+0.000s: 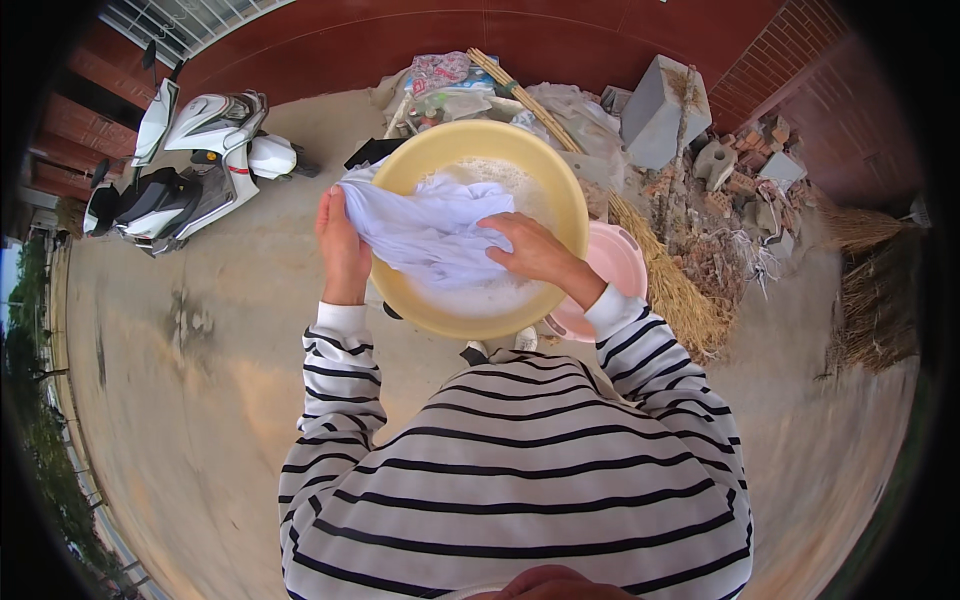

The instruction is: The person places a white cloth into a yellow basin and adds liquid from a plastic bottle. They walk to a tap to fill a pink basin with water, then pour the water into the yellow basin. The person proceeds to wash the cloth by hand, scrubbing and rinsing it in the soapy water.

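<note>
A wet white cloth (420,228), bluish in the light, lies bunched in a yellow basin (555,170) of sudsy water. At the basin's left rim, my left hand (342,250) grips one end of the cloth and holds it up over the edge. My right hand (535,250) reaches in over the right side, its fingers closed on the cloth's right part. Foam (490,172) floats along the far inside of the basin. What kind of garment or sheet the cloth is, I cannot tell.
Partly under the yellow basin's right side stands a pink basin (615,262). A straw broom (690,290) and a heap of broken bricks (735,165) lie to the right, near a grey block (665,110). A white scooter (190,165) is parked at the far left.
</note>
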Demonstrator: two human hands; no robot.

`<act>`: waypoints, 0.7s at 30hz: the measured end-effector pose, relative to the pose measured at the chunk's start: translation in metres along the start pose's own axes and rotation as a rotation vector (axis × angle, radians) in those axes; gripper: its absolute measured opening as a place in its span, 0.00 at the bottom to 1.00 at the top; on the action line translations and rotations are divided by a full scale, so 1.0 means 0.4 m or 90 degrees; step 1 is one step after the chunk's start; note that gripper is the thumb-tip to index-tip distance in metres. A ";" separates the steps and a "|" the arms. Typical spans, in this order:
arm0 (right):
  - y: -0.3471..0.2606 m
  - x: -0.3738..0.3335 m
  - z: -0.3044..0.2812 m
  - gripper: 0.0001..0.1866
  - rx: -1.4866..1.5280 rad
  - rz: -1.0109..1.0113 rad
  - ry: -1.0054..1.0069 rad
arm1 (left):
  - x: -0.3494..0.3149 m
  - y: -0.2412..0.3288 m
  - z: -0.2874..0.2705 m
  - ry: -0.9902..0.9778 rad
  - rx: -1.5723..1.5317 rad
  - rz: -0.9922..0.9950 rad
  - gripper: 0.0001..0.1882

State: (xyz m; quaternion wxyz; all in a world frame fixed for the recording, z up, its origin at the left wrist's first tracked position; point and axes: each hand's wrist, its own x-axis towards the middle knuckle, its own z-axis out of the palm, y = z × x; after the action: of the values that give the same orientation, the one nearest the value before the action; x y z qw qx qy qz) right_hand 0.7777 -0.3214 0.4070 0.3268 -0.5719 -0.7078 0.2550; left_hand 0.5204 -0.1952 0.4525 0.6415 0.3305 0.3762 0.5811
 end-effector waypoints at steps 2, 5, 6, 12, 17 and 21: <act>-0.005 0.030 0.108 0.16 0.000 -0.038 -0.001 | -0.010 0.008 0.021 0.003 -0.015 0.004 0.10; 0.063 0.064 0.202 0.15 -0.071 0.056 -0.167 | -0.012 0.024 0.023 -0.035 -0.010 0.037 0.09; 0.041 0.065 0.183 0.14 -0.015 0.025 -0.157 | -0.015 0.035 0.009 -0.017 0.009 0.061 0.09; -0.030 -0.089 -0.021 0.14 0.128 -0.082 -0.249 | -0.024 0.044 -0.092 0.084 0.083 0.071 0.08; 0.066 -0.034 0.092 0.23 0.153 0.169 -0.260 | -0.084 0.042 -0.049 0.041 0.072 0.047 0.08; 0.034 0.076 0.233 0.27 0.553 0.457 -0.149 | -0.098 0.048 -0.039 -0.091 0.084 0.059 0.10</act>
State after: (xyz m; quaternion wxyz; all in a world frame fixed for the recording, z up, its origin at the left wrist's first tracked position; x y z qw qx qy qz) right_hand 0.7121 -0.2876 0.3409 0.3439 -0.5576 -0.3314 0.6790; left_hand 0.4956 -0.2325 0.4653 0.6159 0.4295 0.3510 0.5595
